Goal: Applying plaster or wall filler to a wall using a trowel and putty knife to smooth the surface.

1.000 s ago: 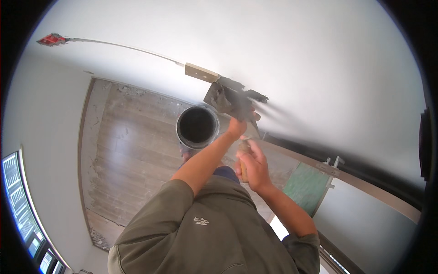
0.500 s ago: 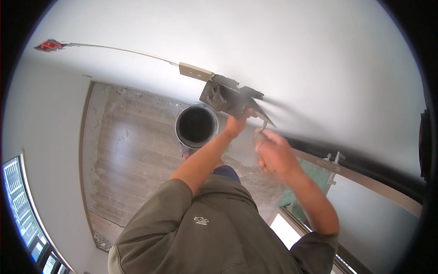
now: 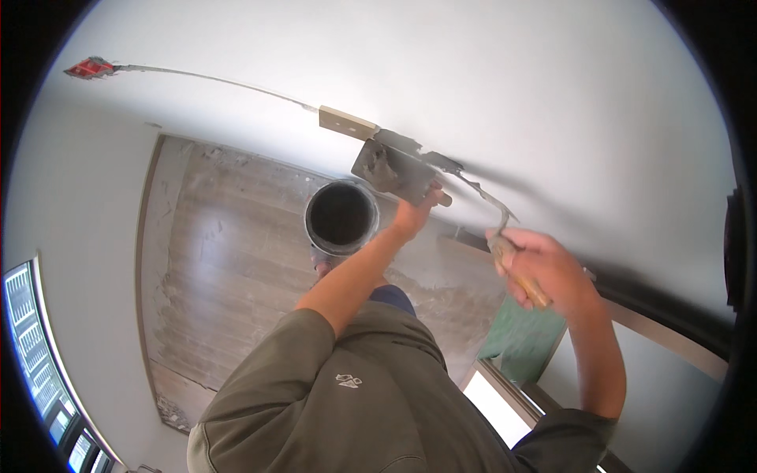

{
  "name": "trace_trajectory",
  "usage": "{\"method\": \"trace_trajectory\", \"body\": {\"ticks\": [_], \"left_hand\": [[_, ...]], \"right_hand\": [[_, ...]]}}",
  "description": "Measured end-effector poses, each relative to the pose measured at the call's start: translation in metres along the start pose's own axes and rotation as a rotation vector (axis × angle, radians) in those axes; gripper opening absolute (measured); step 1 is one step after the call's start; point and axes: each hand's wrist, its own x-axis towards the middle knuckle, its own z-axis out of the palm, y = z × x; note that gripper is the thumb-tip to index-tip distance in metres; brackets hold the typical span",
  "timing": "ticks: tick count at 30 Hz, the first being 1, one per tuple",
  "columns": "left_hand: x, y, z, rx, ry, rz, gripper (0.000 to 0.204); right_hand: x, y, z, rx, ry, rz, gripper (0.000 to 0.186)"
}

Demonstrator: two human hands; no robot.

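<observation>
Over the wooden floor (image 3: 229, 268), your left hand (image 3: 415, 213) is closed around the handle under a flat square plaster board loaded with dark grey mortar (image 3: 392, 169), held up close to the white wall (image 3: 473, 87) just right of a small beige rectangular wall plate (image 3: 348, 123). Keep that board level and tight to the wall so that anything falling off the blade lands back on it, and not into the round black bucket (image 3: 341, 216) below or onto the floor. Further right, your right hand (image 3: 544, 272) is wrapped firmly around the wooden handle of a thin metal trowel (image 3: 493, 209), whose blade reaches up-left to the wet grey patch at the board's far edge. My judgement is that a shallow blade angle and steady, even pressure along the channel will leave the cleanest fill. The blade's tip is lost against the mortar, so you cannot tell whether it touches the wall; your left fingers are mostly hidden beneath the board, and the bucket's contents are too dark to read.
</observation>
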Motion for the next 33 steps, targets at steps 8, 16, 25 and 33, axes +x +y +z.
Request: {"method": "trace_trajectory", "body": {"ticks": [8,16,25,33], "left_hand": [[-0.009,-0.004,-0.008,0.031,-0.042,-0.095,0.016],[-0.043,0.010,-0.040,0.124,-0.128,-0.148,0.017],[-0.108,0.067,-0.123,0.270,-0.248,-0.334,0.014],[-0.139,0.097,-0.156,0.172,-0.168,-0.417,0.018]], "right_hand": [[0.012,0.080,-0.009,0.036,-0.051,-0.227,0.057],[0.049,0.168,0.001,-0.244,0.267,-0.536,0.017],[0.197,0.223,0.096,0.145,0.595,-0.784,0.016],[0.289,0.198,0.117,0.530,0.473,-0.816,0.028]]}}
